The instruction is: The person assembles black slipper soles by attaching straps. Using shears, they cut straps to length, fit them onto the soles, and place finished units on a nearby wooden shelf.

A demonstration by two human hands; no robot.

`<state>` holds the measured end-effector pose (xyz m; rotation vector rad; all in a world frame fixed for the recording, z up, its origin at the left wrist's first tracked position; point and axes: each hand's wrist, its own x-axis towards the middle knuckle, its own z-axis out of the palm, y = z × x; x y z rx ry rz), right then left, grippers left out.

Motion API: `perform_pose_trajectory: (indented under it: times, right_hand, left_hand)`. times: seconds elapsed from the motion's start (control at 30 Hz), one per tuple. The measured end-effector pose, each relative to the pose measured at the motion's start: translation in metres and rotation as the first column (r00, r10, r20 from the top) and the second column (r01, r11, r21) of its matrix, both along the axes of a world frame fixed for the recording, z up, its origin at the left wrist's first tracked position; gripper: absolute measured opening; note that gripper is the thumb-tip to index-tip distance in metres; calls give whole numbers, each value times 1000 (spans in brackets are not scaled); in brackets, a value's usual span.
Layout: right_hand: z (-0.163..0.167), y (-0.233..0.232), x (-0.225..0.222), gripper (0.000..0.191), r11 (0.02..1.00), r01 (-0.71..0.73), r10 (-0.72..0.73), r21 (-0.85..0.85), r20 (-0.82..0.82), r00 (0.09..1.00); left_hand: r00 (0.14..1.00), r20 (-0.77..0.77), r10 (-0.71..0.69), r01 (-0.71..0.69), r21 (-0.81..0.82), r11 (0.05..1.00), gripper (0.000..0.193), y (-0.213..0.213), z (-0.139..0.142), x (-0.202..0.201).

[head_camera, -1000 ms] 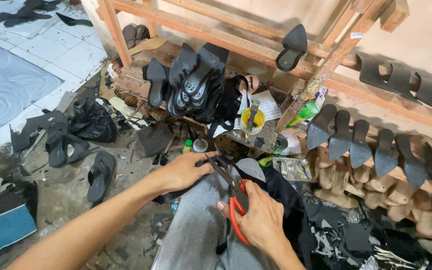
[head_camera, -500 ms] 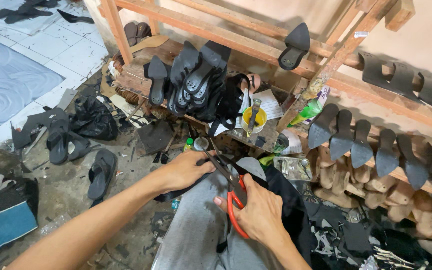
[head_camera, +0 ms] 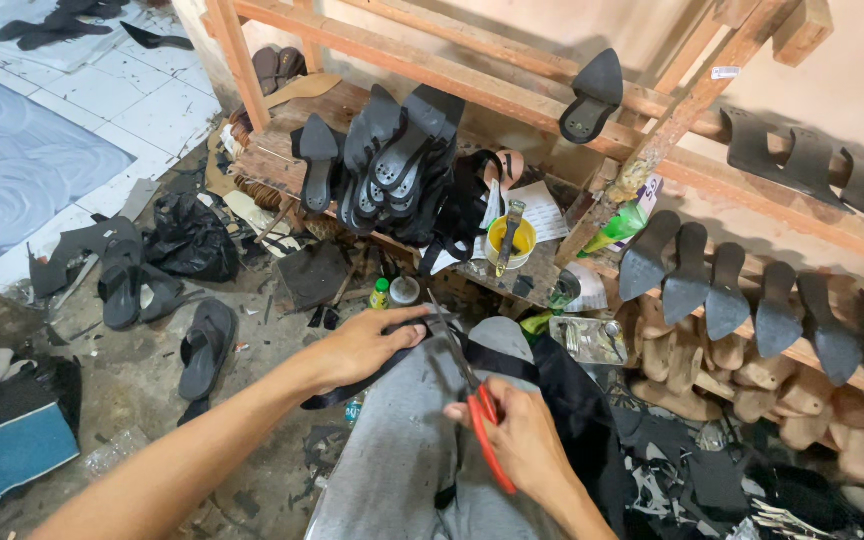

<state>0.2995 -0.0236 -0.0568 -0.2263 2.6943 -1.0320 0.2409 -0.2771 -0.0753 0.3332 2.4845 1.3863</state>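
My left hand [head_camera: 364,345] presses a black strap [head_camera: 497,361] down across my grey-trousered knee [head_camera: 402,440]. The strap runs from under that hand to the right, past the knee. My right hand [head_camera: 522,440] grips red-handled scissors [head_camera: 472,390], thumb through a handle loop. Their blades point up and left, meeting the strap just right of my left fingers. Whether the blades are biting into the strap is not clear.
A wooden rack [head_camera: 432,70] ahead holds black shoe soles [head_camera: 392,160] and heels [head_camera: 732,285]. A yellow glue pot [head_camera: 510,243] with a brush stands on its shelf. Loose sandals [head_camera: 207,345] and black scraps lie on the dirty floor at left. Wooden shoe lasts [head_camera: 712,370] pile at right.
The scissors and my right hand have edged slightly up along the strap. My left hand stays pressed on the strap at the knee.
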Motion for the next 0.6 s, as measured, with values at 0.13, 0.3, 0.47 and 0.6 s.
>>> perform_pose_trajectory:
  times: [0.13, 0.3, 0.47, 0.6]
  right_hand:
    - [-23, 15, 26, 38, 955, 202, -28, -216, 612, 790]
    - [-55, 8, 44, 23, 932, -18, 261, -363, 635, 727]
    - [-36, 19, 42, 13, 899, -259, 407, -353, 455, 792]
    - [-1, 10, 32, 15, 873, -63, 156, -483, 154, 976]
  left_hand:
    - [992, 104, 72, -102, 319, 942, 50, -18, 6, 5]
    - [984, 164, 61, -151, 617, 773, 49, -18, 14, 23]
    - [964, 235, 126, -257, 689, 677, 47, 8, 19, 37]
    - [971, 120, 206, -232, 683, 693, 46, 37, 23, 46]
